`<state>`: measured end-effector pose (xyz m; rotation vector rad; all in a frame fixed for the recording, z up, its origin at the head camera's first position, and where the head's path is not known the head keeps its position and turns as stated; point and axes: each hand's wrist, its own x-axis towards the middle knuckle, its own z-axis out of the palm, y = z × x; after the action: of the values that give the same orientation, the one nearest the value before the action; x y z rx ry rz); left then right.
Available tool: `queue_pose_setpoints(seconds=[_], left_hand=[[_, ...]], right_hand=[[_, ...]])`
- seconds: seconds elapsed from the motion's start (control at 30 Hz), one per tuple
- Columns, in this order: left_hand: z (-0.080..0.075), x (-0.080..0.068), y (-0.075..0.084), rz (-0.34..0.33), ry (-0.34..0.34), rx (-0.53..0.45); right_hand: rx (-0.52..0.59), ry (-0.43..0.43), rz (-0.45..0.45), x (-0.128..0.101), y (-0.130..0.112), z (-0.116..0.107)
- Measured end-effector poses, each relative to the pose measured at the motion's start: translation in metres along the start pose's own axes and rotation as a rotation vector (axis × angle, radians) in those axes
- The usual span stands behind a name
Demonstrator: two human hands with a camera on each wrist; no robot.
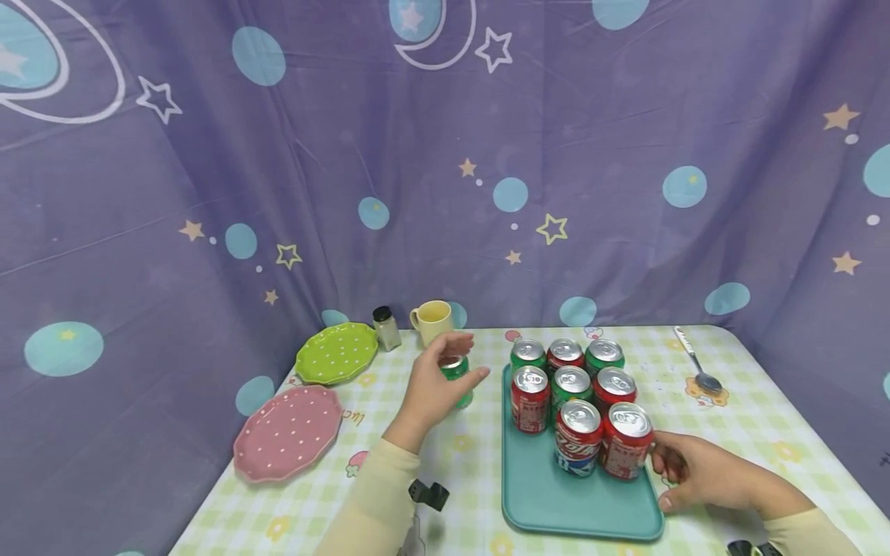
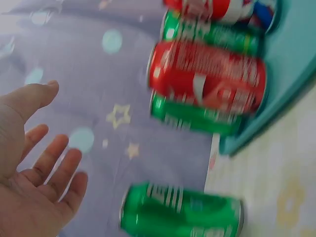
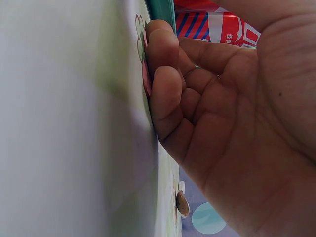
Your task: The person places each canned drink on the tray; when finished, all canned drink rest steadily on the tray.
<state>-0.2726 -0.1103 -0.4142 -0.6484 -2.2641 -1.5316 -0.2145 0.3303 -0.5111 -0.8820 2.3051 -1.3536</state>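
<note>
A lone green can [image 1: 456, 372] stands on the checked table just left of a teal tray [image 1: 556, 502]. My left hand [image 1: 467, 357] is cupped beside it with straight, spread fingers. In the left wrist view, the left hand [image 2: 59, 128] is clear of the green can [image 2: 182, 210]. Several red and green cans stand on the tray, the nearest a red can [image 1: 626, 442]. My right hand [image 1: 660, 480] rests on the table at the tray's right edge with loosely curled fingers [image 3: 165, 84] that hold nothing, beside the tray [image 3: 162, 9] and the red can [image 3: 222, 27].
A green dotted plate [image 1: 337, 353] and a pink dotted plate [image 1: 287, 432] lie at the table's left. A yellow mug [image 1: 433, 320] and a small shaker jar [image 1: 385, 328] stand at the back. A spoon [image 1: 695, 363] lies at the far right. A purple curtain closes off the back.
</note>
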Motion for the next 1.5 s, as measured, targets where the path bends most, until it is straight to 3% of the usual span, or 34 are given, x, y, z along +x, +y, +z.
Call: queue_pose_setpoints(seconds=[0.2, 0.4, 0.53, 0.67, 0.87, 1.07, 1.3, 1.5], left_hand=[[-0.025, 0.005, -0.022, -0.092, 0.094, -0.007], [-0.031, 0.003, -0.064, -0.219, 0.029, 0.002], [-0.025, -0.001, -0.078, -0.299, -0.039, -0.025], [-0.018, -0.003, -0.09, -0.348, -0.066, -0.025], [-0.008, -0.007, -0.099, -0.363, -0.061, 0.034], [-0.003, -0.011, -0.106, -0.402, -0.003, 0.134], [-0.006, -0.013, -0.103, -0.402, 0.094, 0.093], [-0.013, -0.011, -0.086, -0.376, 0.15, 0.051]], right_hand=[[-0.008, 0.003, -0.004, 0.0, 0.0, 0.0], [-0.007, 0.001, -0.008, 0.0, -0.001, 0.001], [0.004, 0.0, 0.001, 0.0, -0.002, 0.001], [0.011, -0.001, 0.005, 0.001, -0.002, 0.001], [0.0, 0.0, 0.001, 0.001, -0.001, 0.001], [0.009, -0.004, 0.005, -0.001, -0.002, 0.001], [0.009, -0.004, 0.008, -0.001, -0.005, 0.001], [0.002, -0.004, 0.01, 0.0, -0.002, 0.0]])
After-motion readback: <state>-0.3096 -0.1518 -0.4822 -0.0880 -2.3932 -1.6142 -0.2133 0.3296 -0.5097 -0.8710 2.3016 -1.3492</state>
